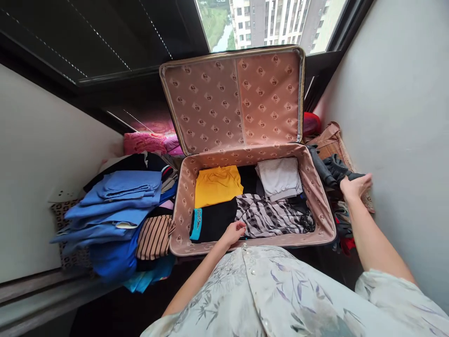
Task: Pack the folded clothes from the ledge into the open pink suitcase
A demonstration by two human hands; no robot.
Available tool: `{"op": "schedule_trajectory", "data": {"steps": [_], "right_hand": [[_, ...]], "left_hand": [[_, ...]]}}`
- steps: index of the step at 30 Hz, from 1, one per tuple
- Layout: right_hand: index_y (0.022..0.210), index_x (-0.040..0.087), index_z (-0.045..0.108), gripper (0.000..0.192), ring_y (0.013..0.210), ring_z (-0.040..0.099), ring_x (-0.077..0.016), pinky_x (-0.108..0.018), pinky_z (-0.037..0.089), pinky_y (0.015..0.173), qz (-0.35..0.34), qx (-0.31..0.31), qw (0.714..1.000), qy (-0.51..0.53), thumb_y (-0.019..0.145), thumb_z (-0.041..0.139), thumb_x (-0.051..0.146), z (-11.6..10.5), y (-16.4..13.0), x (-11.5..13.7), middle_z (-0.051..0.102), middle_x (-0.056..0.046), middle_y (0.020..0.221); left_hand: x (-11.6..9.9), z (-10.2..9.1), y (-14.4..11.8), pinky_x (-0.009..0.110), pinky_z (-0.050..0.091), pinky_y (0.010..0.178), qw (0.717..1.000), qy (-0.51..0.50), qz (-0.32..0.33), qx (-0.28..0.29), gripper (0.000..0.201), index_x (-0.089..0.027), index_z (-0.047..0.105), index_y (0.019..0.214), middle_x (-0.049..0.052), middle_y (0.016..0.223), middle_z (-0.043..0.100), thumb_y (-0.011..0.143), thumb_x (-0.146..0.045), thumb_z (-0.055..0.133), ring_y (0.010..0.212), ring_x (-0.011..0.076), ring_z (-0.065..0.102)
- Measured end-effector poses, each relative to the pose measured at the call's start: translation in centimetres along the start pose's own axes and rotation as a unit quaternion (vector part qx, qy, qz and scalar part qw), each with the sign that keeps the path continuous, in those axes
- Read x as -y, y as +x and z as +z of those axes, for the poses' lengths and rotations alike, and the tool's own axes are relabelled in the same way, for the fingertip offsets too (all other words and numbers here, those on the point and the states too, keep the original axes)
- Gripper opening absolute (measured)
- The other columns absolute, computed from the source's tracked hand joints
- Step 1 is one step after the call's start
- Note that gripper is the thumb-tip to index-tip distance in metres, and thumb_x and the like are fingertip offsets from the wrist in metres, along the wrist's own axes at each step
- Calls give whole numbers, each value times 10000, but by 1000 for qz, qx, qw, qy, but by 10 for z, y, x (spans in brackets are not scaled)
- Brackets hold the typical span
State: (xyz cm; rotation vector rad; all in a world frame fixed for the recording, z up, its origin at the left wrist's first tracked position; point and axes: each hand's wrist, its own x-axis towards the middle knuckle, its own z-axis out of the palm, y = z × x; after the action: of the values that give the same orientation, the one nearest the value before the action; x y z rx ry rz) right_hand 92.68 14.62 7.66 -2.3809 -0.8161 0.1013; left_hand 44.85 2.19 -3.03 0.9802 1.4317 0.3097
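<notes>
An open suitcase (317,196) with a pink patterned lining lies in front of me, its lid (233,100) propped up against the window. Inside are a yellow garment (215,185), a white folded garment (279,178), a black garment with a teal stripe (210,223) and a black-and-white zebra-print garment (268,217). My left hand (234,232) rests with curled fingers on the near edge of the black and zebra garments. My right hand (355,185) reaches out to the right of the suitcase and grips a dark garment (336,169) from the pile there.
A stack of blue folded clothes (115,206) and a striped brown garment (153,236) lies left of the suitcase, with pink fabric (144,142) behind. Right of the suitcase are a brown bag (329,140), a red item (310,124) and more dark clothes. White walls close both sides.
</notes>
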Motion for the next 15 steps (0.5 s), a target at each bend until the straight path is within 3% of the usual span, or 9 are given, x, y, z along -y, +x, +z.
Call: {"op": "schedule_trajectory", "data": {"steps": [3, 5, 7, 10, 12, 15], "right_hand": [[1571, 88, 290, 745, 1469, 331, -433, -643, 258, 1193, -190, -15, 982, -15, 904, 537, 307, 4, -29, 18, 374, -307, 1557], [1569, 117, 300, 674, 1418, 392, -424, -636, 293, 1166, -315, 75, 946, -23, 955, 472, 332, 27, -63, 38, 439, -278, 1505], [1587, 97, 263, 748, 1381, 420, -442, -612, 322, 1139, -368, 227, 899, -67, 960, 518, 414, 65, -103, 59, 447, -312, 1492], [1614, 43, 162, 1017, 1390, 375, -531, -641, 366, 1055, -301, 347, 869, -182, 892, 616, 598, 131, -154, 81, 302, -418, 1560], [1621, 26, 130, 1130, 1380, 369, -567, -679, 375, 1000, -247, 360, 867, -241, 848, 641, 674, 165, -172, 87, 257, -471, 1556], [1618, 13, 178, 1110, 1325, 437, -562, -692, 377, 972, -240, 335, 867, -281, 829, 715, 580, 193, -177, 85, 320, -506, 1496]], "left_hand": [[0, 1, 2, 279, 492, 754, 1000, -1, -5, 3, 261, -151, 696, 976, 18, 763, 672, 751, -279, 661, 750, 179, 649], [0, 2, 2, 283, 492, 755, 1000, 7, -8, 8, 261, -152, 700, 975, 23, 769, 680, 757, -290, 663, 756, 186, 657], [0, 3, 2, 282, 492, 756, 1000, 19, -8, 12, 261, -151, 705, 983, 31, 792, 692, 767, -290, 657, 772, 192, 665], [1, 2, 1, 279, 492, 764, 999, 39, -8, 3, 265, -146, 715, 1003, 44, 837, 712, 780, -269, 642, 794, 194, 671], [2, 0, 0, 278, 488, 759, 998, 57, -12, -11, 279, -138, 724, 1023, 47, 842, 715, 789, -261, 634, 788, 193, 665], [5, -1, -2, 274, 481, 745, 997, 69, -18, -30, 305, -129, 732, 1055, 43, 820, 709, 798, -253, 625, 766, 188, 651]]}}
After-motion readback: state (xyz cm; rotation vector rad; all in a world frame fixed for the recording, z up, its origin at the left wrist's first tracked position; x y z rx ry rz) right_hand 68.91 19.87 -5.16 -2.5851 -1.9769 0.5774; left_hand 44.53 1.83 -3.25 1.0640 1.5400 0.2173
